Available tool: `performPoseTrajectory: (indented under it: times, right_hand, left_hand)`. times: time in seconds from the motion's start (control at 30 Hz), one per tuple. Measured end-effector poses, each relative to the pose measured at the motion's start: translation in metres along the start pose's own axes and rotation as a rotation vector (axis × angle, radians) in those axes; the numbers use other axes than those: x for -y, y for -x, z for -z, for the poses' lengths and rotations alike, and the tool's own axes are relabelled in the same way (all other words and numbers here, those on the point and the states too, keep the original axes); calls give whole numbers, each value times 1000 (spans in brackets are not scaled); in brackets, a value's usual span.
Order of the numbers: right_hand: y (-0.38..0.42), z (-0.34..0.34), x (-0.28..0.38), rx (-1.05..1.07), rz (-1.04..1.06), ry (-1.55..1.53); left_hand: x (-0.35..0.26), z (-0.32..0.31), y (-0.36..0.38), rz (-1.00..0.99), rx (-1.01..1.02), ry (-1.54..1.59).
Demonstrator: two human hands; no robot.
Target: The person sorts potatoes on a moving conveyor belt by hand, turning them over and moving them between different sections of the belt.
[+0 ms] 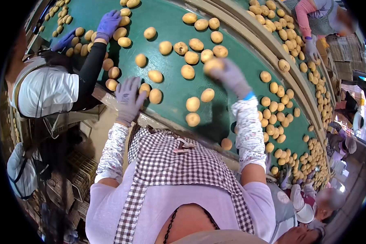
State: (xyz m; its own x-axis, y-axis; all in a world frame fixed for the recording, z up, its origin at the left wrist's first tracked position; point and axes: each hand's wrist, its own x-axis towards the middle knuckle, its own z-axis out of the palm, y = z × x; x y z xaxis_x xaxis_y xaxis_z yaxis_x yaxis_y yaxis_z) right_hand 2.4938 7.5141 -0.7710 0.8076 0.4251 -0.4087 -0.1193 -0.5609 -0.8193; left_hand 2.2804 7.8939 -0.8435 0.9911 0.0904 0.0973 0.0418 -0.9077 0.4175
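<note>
My right hand [232, 78], in a grey glove and smeared by motion, has its fingers on a potato [212, 66] above the green conveyor belt [173, 116]. My left hand [128, 99], gloved alike, rests at the near edge of the belt with its fingers stretched out. Just beside its thumb lie a partly covered potato [144, 88] and a whole potato [155, 96]. A potato with dark blemishes [180, 48] sits among several others beyond my hands. Two more potatoes [192, 104] [207, 95] lie between my hands.
At left, a co-worker's purple-gloved hand [108, 25] reaches over potatoes. A metal rail [268, 44] separates a second belt, where another worker's gloved hand [312, 49] touches potatoes. Many potatoes [313, 162] crowd the right end. Crates [79, 173] stand below at left.
</note>
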Motion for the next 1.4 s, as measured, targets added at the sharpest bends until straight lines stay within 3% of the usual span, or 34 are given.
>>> performPoseTrajectory:
  times: [0.03,0.1,0.13,0.17,0.23,0.3,0.37,0.43,0.47,0.53,0.57,0.67,0.77,0.83,0.9,0.97,1.0,1.07,1.1,1.13,1.17,1.2,1.23,1.27,1.33,1.4]
  right_hand:
    - [-11,23,-5,-72,-68,-323]
    - [-23,39,-13,-494,178,-821]
    - [-27,50,-13,-584,85,-469]
    - [-42,46,-28,-592,87,-470]
    - [-70,30,-74,-351,414,417]
    - [-72,5,-61,-443,143,735]
    - [-75,-8,-40,-449,113,848]
    - [-73,-16,-22,-398,-105,-417]
    - [-70,-12,-26,-316,-105,-909]
    - [-46,-30,-30,-169,193,-1098]
    - [-35,-32,-8,-43,188,-1376]
    - [-21,-46,44,-79,156,-1408]
    - [-29,-48,21,-137,193,-1294]
    - [-29,-45,10,-219,162,-1355]
    - [-31,-50,17,-296,128,-1414]
    - [-27,-64,37,-231,215,-1379]
    - [-31,-68,44,-236,210,-1385]
    - [-47,-72,55,-13,249,-1117]
    - [-59,-72,56,-20,251,-1122]
    - [-74,-67,56,-1,178,-746]
    - [-92,-61,55,19,106,-368]
    - [-116,-54,49,-81,-39,-927]
    - [-137,-39,51,-23,112,-994]
    - [-158,-24,54,49,261,-1068]
    - [-196,-21,57,-142,167,-684]
    - [-220,-26,54,-336,67,-304]
  left_hand:
    - [-15,3,-3,-70,64,-24]
    - [-34,-3,-13,-141,182,112]
    - [-52,-9,-14,-147,177,111]
    - [-61,-17,-17,-252,178,194]
    - [-76,-27,-21,-368,180,279]
    - [-86,-36,-25,-635,259,279]
    - [-64,-35,-27,-679,270,277]
    - [-37,-24,-35,-590,276,302]
    - [-28,-23,-40,-527,220,339]
    - [-11,-11,-42,-447,265,205]
    - [-5,-7,-44,-407,284,197]
    - [14,-5,-50,-408,319,162]
    - [44,3,-65,-477,321,183]
    - [86,6,-80,-420,361,140]
    - [137,-4,-89,-285,174,183]
    - [150,18,-102,-258,85,-93]
    - [153,25,-107,-192,78,-61]
    - [139,31,-115,-219,15,18]
    - [126,34,-117,-240,-51,103]
    - [107,38,-115,-233,76,216]
    - [94,35,-112,-376,45,265]
    - [79,46,-116,-455,303,234]
    - [84,32,-102,-617,188,135]
    - [93,26,-98,-588,253,170]
    - [113,20,-95,-553,318,204]
    - [142,19,-99,-515,197,118]
